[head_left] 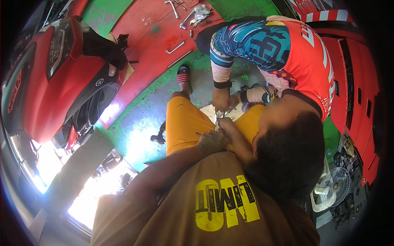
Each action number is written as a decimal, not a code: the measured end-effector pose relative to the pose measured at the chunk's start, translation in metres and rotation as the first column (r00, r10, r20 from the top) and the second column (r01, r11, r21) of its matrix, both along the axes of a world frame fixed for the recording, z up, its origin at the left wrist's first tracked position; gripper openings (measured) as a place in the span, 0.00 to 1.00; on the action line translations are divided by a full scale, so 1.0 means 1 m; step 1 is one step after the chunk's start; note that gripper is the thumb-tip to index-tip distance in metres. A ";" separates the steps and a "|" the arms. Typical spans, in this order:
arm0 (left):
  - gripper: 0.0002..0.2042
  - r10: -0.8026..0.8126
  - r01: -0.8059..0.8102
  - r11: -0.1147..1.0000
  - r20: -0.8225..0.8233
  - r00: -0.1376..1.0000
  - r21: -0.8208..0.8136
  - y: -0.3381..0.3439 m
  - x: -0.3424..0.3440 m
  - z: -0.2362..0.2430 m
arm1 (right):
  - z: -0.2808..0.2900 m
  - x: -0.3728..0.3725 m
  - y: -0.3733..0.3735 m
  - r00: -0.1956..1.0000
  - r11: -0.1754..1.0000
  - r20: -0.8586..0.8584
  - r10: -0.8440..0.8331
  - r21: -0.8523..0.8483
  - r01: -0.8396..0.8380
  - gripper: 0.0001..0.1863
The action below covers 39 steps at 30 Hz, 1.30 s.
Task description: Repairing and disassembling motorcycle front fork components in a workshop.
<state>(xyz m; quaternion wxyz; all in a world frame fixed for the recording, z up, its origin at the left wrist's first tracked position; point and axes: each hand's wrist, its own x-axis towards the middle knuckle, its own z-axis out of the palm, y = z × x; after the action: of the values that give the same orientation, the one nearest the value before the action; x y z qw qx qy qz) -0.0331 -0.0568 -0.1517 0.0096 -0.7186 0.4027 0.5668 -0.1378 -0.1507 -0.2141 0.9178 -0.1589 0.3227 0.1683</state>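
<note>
My left hand (pixel 212 142) is closed in front of my brown shirt, between my thighs. A small dark rod end (pixel 198 134) shows beside its knuckles. Just beyond it, my right hand (pixel 227 124) is also closed, close against a silver metal piece (pixel 217 116) whose kind I cannot make out. A co-worker in a red and teal shirt leans in from the right. The co-worker's hand (pixel 221 99) reaches down to the same metal piece, and their other hand (pixel 234 100) is beside it. The co-worker's head hides part of my right side.
A red motorcycle (pixel 45 94) stands at the left. Silver wrenches (pixel 175 48) and a crumpled glove (pixel 201 14) lie on the red and green floor ahead. A white fan (pixel 337 186) stands at the lower right, near red cabinets (pixel 361 98).
</note>
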 end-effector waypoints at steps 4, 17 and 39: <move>0.20 0.040 -0.038 0.998 0.032 0.999 -0.040 0.004 -0.003 -0.002 | 0.014 0.024 -0.003 0.998 0.994 -0.022 0.065 -0.082 -0.067 0.08; 0.22 0.015 -0.014 1.000 0.015 1.000 -0.016 0.006 -0.003 0.001 | 0.046 0.048 -0.016 0.952 0.923 -0.213 0.218 -0.273 -0.272 0.07; 0.19 0.024 -0.024 1.000 0.003 1.000 0.001 0.010 -0.003 -0.005 | 0.061 0.056 -0.017 0.966 0.909 -0.152 0.210 -0.332 -0.250 0.07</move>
<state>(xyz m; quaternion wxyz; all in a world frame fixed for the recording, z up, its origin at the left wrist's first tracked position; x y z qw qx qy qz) -0.0356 -0.0466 -0.1565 0.0040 -0.7242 0.3938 0.5660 -0.0816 -0.1676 -0.1534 0.8291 -0.3461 0.3777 0.2242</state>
